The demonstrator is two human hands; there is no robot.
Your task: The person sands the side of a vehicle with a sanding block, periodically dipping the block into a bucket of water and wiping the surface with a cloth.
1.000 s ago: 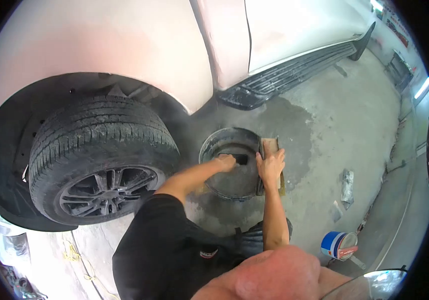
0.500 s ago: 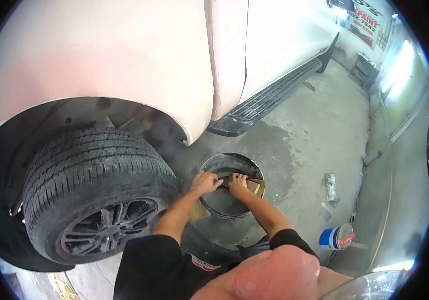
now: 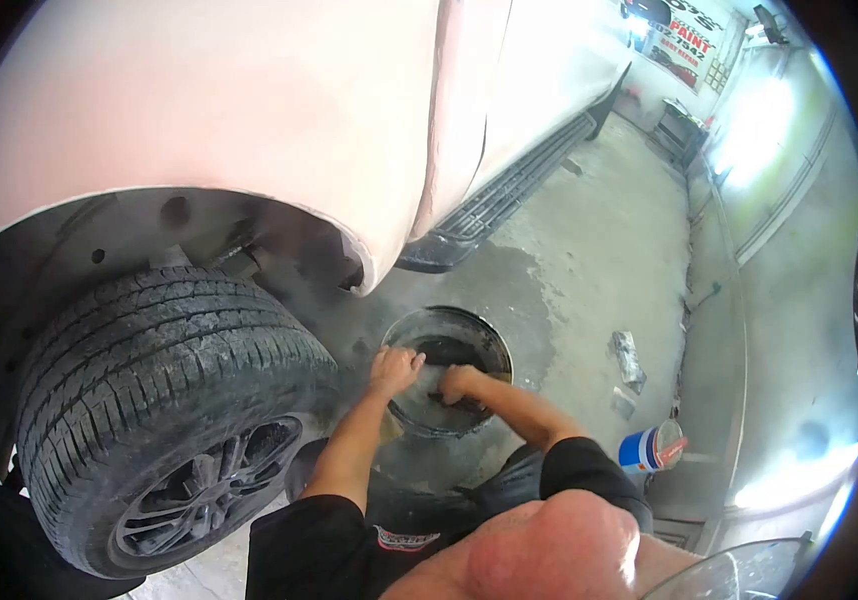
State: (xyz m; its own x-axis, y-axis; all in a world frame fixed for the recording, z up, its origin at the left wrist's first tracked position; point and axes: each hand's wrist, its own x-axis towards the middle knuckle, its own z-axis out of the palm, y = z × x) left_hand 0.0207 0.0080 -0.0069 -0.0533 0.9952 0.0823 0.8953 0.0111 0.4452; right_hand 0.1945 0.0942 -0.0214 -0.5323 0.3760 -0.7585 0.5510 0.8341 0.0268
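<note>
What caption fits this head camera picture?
Left hand and right hand at a black bucket beside a tire.

Bucket (image 3: 489, 335) on floor (image 3: 589, 250), centre of my view, just right of tyre (image 3: 164, 400). Tyre sits under wheel arch of car body (image 3: 249, 120), which fills upper left. Side step (image 3: 509, 195) runs along car's lower edge, behind bucket, away to upper right. Left hand (image 3: 394, 368) at bucket's near-left rim; right hand (image 3: 459, 382) down inside bucket, close beside left. Right of bucket and apart from it, I note block (image 3: 627, 360) lying on floor. Nearer wearer, can (image 3: 649, 447) on floor, right of right arm.
</note>
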